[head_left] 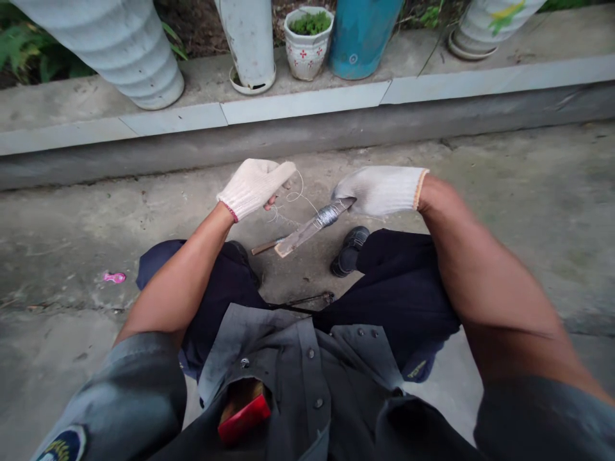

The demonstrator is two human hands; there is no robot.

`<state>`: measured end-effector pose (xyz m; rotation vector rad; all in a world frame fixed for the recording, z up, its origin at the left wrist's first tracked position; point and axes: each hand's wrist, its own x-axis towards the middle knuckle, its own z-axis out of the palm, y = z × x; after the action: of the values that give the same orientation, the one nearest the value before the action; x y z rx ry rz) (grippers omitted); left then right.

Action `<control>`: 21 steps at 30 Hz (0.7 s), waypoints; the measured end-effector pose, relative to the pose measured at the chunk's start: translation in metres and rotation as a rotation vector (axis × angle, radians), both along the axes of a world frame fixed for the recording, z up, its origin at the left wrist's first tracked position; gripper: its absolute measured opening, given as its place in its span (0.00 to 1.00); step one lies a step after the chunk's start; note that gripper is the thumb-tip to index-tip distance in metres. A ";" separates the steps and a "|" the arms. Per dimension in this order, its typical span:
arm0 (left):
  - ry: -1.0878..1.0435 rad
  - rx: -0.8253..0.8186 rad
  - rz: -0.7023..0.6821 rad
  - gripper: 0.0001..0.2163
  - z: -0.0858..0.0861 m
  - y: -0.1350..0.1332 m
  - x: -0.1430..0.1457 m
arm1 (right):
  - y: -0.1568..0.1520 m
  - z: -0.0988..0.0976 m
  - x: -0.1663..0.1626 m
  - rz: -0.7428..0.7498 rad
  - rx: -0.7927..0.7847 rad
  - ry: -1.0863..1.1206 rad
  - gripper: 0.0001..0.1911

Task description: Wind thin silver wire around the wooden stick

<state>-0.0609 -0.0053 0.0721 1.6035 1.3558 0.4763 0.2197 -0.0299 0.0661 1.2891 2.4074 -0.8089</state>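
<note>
Both my hands wear white knit gloves. My right hand (pixel 379 190) is closed around one end of a flat wooden stick (pixel 300 237) that slants down to the left. A band of thin silvery wire (pixel 328 216) is wound round the stick just beside that hand. My left hand (pixel 254 186) is closed in a pinch on the loose end of the wire (pixel 298 192), which curls in loops between the two hands. The stick hangs above the concrete ground, between my knees.
My black shoe (pixel 350 250) rests on the concrete. A thin dark rod (pixel 302 301) lies across my lap. A raised kerb (pixel 298 109) ahead carries several plant pots (pixel 307 41). A pink scrap (pixel 114 277) lies at left. A red packet (pixel 245 416) sits in my shirt pocket.
</note>
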 end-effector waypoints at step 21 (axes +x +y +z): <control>-0.332 -0.027 -0.147 0.10 -0.023 0.016 -0.015 | -0.005 0.015 0.000 -0.006 -0.100 -0.038 0.07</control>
<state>-0.0762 0.0112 0.0495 1.5107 0.9850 0.6019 0.2197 -0.0349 0.0806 1.2631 2.3035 -0.8859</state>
